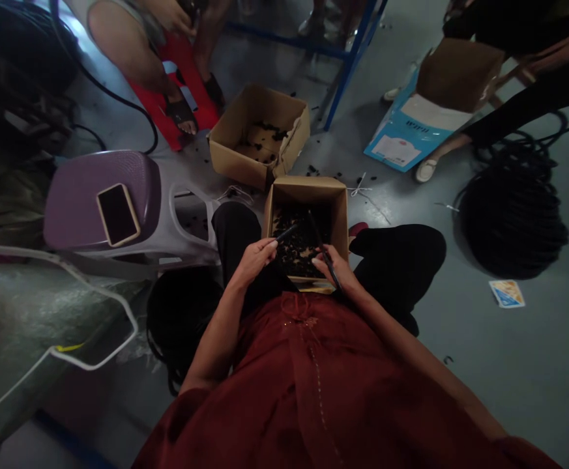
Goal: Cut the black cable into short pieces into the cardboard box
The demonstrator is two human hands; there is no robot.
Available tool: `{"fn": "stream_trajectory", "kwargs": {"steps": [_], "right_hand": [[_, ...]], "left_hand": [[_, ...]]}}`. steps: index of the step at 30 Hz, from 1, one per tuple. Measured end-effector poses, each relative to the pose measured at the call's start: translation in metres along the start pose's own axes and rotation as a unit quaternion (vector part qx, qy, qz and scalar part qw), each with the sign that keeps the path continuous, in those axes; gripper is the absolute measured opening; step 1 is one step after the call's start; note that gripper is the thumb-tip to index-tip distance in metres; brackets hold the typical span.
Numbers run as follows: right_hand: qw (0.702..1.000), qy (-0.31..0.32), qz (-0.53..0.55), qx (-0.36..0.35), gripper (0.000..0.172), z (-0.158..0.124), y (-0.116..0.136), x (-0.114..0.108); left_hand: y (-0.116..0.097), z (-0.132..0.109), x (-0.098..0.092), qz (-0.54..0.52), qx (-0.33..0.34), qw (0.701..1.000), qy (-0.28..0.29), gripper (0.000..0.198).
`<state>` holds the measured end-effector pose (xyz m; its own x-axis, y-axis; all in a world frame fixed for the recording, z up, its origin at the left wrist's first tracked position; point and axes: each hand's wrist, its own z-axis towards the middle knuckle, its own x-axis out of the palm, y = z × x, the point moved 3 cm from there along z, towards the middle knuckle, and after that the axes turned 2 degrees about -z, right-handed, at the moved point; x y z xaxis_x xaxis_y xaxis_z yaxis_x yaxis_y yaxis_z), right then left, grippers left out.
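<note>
A small open cardboard box (335,195) rests between my knees, filled with several small black pieces (296,251). My left hand (255,257) is closed at the box's near left edge, pinching a short black cable end (285,232) that points into the box. My right hand (334,266) is closed at the near right edge, gripping a thin black stick-like tool (319,244) that slants up over the black pieces. I sit in a dark red top and black trousers.
A second open box (259,133) with black bits stands beyond. A purple stool (73,195) carries a phone (117,213) at left. Coiled black cable (511,212) lies right. Other people's legs, a red stool (186,85) and a blue-and-white bag (414,133) are further off.
</note>
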<state>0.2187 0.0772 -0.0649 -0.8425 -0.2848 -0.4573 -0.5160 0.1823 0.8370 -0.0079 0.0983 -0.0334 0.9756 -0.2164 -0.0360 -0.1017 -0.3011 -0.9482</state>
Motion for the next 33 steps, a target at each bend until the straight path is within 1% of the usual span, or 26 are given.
{"fn": "stream_trajectory", "kwargs": {"steps": [3, 6, 10, 15, 21, 28, 33], "right_hand": [[0.997, 0.041, -0.072, 0.008, 0.043, -0.013, -0.008, 0.002], [0.994, 0.066, -0.087, 0.023, 0.045, -0.02, -0.009, 0.003], [0.992, 0.078, -0.101, 0.009, 0.045, -0.021, -0.003, 0.004], [0.99, 0.094, -0.107, -0.001, 0.047, -0.02, -0.001, 0.007], [0.99, 0.083, -0.115, -0.007, 0.045, -0.019, 0.002, 0.007], [0.991, 0.09, -0.097, -0.015, 0.043, -0.011, 0.016, 0.012], [0.989, 0.143, 0.017, -0.013, 0.045, -0.009, 0.013, 0.019]], "left_hand": [[0.003, 0.001, 0.0, -0.039, 0.001, 0.999, -0.009, 0.034], [0.006, 0.001, 0.0, -0.057, 0.001, 0.998, -0.013, 0.035], [0.009, 0.001, 0.001, -0.059, 0.006, 0.998, -0.011, 0.034], [0.011, 0.001, 0.004, -0.049, -0.009, 0.999, 0.0, 0.039], [0.007, 0.001, 0.007, -0.019, -0.012, 1.0, 0.0, 0.042], [0.008, 0.001, 0.007, -0.003, -0.024, 1.0, 0.011, 0.045], [0.008, 0.001, 0.006, -0.029, -0.017, 0.999, 0.017, 0.043]]}}
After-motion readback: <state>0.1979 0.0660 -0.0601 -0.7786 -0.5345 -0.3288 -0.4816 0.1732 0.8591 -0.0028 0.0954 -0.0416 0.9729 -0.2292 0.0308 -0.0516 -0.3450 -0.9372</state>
